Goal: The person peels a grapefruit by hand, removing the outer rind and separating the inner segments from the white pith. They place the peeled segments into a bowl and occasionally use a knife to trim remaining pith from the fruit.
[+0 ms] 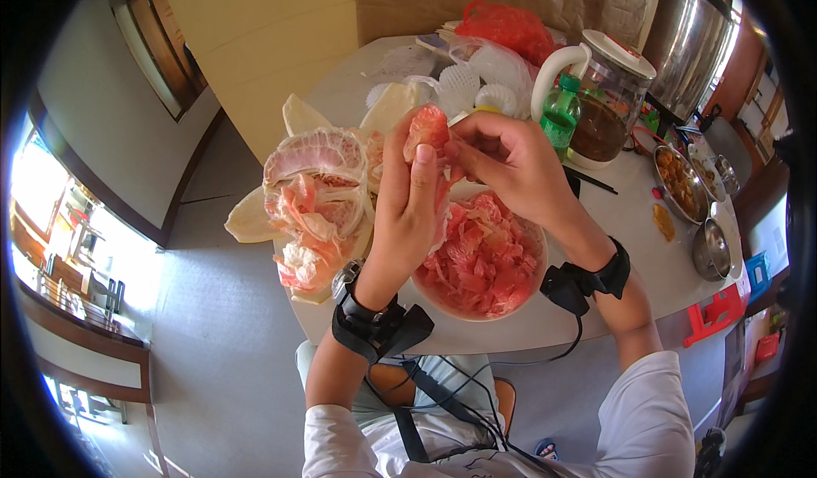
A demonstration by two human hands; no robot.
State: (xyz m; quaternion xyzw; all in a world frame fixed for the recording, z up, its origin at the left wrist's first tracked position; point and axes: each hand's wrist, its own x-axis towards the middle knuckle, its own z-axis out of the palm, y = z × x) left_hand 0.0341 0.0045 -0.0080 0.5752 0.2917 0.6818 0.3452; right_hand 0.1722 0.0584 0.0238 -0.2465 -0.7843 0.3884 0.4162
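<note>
A red pomelo segment (pixel 427 128) is held up over the table in both my hands. My left hand (pixel 407 196) is closed round it, with the thumb laid along its near side. From the right, my right hand (pixel 517 165) pinches at the segment's edge; its fingertips are partly hidden. Below them, a round bowl (pixel 544 265) holds a heap of loose red pomelo flesh (pixel 483 255). Left of my left hand lie an opened pomelo (pixel 308 153) with pale membranes, thick peel pieces (pixel 248 216) and crumpled scraps of skin (pixel 306 257).
Behind my hands are white foam netting (pixel 459 85), a red plastic bag (pixel 508 29), a green bottle (pixel 560 114) and a glass jug (pixel 606 95) of dark liquid. To the right lie chopsticks (pixel 591 180), food dishes (pixel 679 184) and a metal bowl (pixel 711 248). Cables (pixel 545 361) hang from my wristbands.
</note>
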